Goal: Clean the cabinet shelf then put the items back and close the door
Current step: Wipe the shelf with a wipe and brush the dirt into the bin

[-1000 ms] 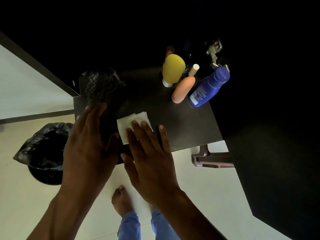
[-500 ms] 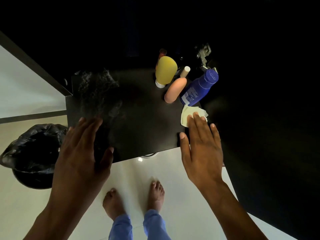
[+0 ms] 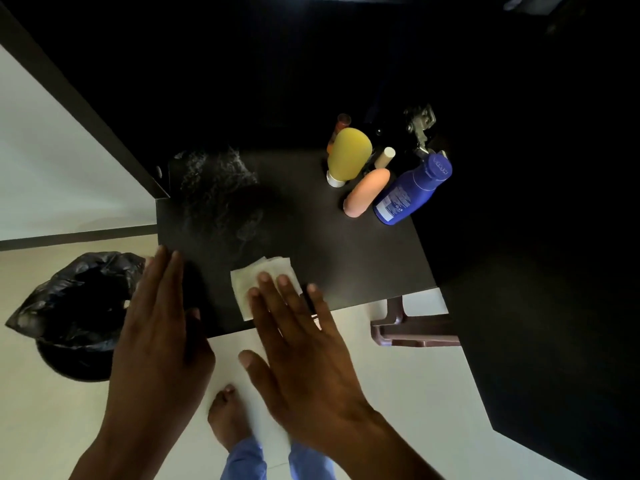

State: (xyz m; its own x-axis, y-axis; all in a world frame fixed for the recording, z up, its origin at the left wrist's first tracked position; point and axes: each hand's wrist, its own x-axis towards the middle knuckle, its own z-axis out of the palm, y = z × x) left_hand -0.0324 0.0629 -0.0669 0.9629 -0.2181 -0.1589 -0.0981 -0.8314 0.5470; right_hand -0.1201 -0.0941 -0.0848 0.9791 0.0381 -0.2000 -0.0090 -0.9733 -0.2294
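Your right hand [image 3: 304, 362] lies flat with fingers straight and slightly spread, fingertips [image 3: 265, 278] pressing a folded white tissue [image 3: 256, 282] onto the dark cabinet shelf [image 3: 346, 265], close to its front edge. Your left hand [image 3: 159, 337] is flat too, fingers straight and held together, resting on the shelf's front left corner, just beside the right hand with a small gap between the thumbs.

Beyond the tissue, ahead of both hands, a patch of grey dust smears [image 3: 218, 192] marks the shelf (streaky, dim light). Far ahead and to the right of the right hand, at the back right of the shelf, the items cluster: a yellow bottle [image 3: 348, 155] standing on its cap, a peach tube [image 3: 367, 192] and a blue lotion bottle [image 3: 412, 188] leaning side by side, a small cream-capped stick [image 3: 386, 157] behind the peach tube. A metal door hinge [image 3: 420, 124] sits behind them.

Left of the left hand, on the floor, a bin with a black bag [image 3: 76, 306]. Below the hands, a bare foot [image 3: 228, 417] on the pale floor [image 3: 398, 393]. A brown plastic stool [image 3: 408, 330] sits right of the right hand.
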